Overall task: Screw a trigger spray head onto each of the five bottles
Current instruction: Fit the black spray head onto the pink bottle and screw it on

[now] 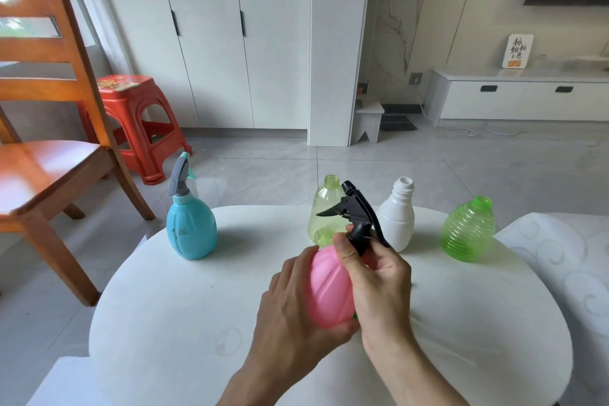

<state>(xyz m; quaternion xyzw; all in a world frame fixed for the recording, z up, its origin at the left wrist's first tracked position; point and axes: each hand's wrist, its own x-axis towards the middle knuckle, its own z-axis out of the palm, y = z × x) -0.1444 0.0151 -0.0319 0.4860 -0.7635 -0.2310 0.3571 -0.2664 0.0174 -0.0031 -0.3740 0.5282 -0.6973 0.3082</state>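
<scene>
While the blue bottle (191, 227) near the bench's far left edge already wears its head, the left hand (293, 313) cups the pink bottle (329, 290) mid-bench and the right hand (379, 277) pinches a black spray head (359, 211) at its neck; three bottles along the far edge stand open.

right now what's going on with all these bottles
A person is fitting a black spray head onto a pink bottle. The left hand holds the bottle above the white table while the right hand grips the head at its neck. The blue bottle already has its head on. The yellow-green bottle, white bottle and green ribbed bottle stand open.
</scene>
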